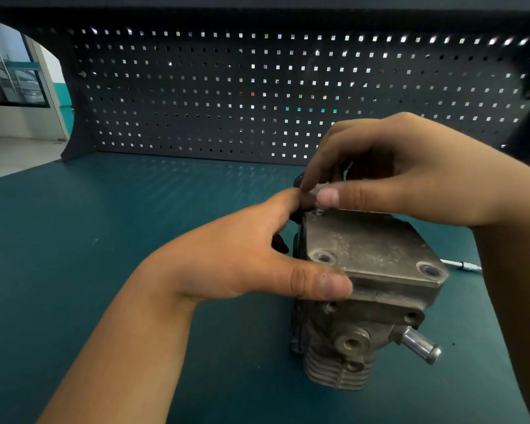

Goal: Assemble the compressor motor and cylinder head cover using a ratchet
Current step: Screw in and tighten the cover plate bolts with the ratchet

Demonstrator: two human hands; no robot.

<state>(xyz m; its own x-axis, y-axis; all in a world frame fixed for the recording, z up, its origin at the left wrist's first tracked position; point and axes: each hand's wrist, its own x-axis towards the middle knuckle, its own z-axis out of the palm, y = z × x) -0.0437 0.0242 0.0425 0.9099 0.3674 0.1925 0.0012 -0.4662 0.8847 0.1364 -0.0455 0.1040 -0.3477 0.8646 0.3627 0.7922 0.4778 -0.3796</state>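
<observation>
Steel bolt (318, 209) — right hand (410, 175) over grey cover (371, 249)

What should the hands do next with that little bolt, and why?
Probably the right hand should twist the bolt down by finger. It pinches the bolt at the far corner of the cylinder head cover, where it stands proud, and the left hand grips the cover. Two near holes are empty.

The right forearm (508, 286) hides most of a chrome tool (461, 265); fingers (314, 175) cover the bolt (318, 208).
</observation>
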